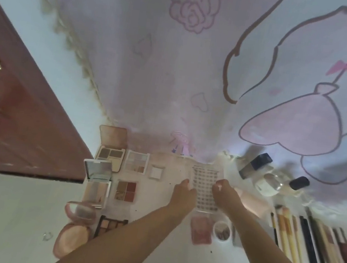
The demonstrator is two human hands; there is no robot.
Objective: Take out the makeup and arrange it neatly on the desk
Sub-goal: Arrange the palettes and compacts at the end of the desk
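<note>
Nearest, left of the clear flat plastic case of dotted rows point(205, 190), lies a dark-framed eyeshadow palette point(111, 225). The left hand point(183, 192) and right hand point(225, 194) pinch that case's side edges on the white desk point(10, 208). Beyond-right stands a dark-capped bottle point(254, 166).

Both hands meet at the middle of the surface point(21, 210), the left hand point(183, 192) and right hand point(225, 194) on either edge of a clear gridded case point(205, 185). Left of them lie open palettes point(126, 190) in rows, with round compacts point(81, 210) nearest the viewer. Just before the case sit a flat compact point(201, 230) and, to its right, a small open jar point(222, 230). Bottles point(255, 166) stand behind and to the right, against the hanging curtain point(178, 64). Brushes and pencils point(308, 244) lie side by side at far right.
</note>
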